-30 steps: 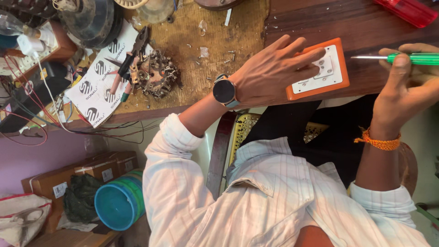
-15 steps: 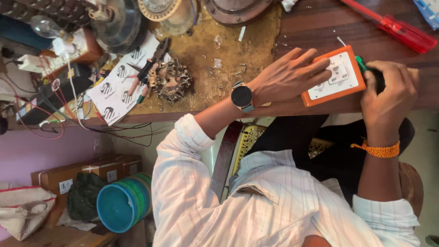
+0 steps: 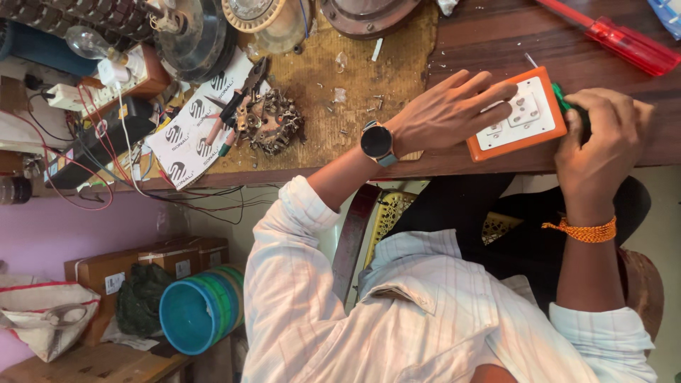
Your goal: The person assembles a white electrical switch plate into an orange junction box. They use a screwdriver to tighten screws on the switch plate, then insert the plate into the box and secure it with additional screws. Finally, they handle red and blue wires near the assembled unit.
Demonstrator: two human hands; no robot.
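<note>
since the frame half a second earlier, the right hand [image 3: 599,138] has closed further over the green-handled screwdriver [image 3: 567,106], so that only a short part of the green handle and a thin metal tip past the box's far corner now show. one second earlier, that hand held the screwdriver clear of the box, to its right. the left hand [image 3: 447,110] has kept its place on the switch box [image 3: 518,117].

left hand: fingers spread wide, laid flat across the left part of the box face, pressing it to the wooden bench [image 3: 496,42]. a round black wristwatch [image 3: 377,142] sits on that wrist. right hand: fist wrapped tight round the screwdriver handle, touching the box's right edge; an orange thread band [image 3: 583,230] circles its wrist.

switch box: orange casing, white face plate with a socket and switches, lying tilted near the bench's front edge.

further out: a red-handled screwdriver [image 3: 617,39] lies well apart, and a wound motor part [image 3: 273,124] rests on the brown mat [image 3: 340,78].
</note>
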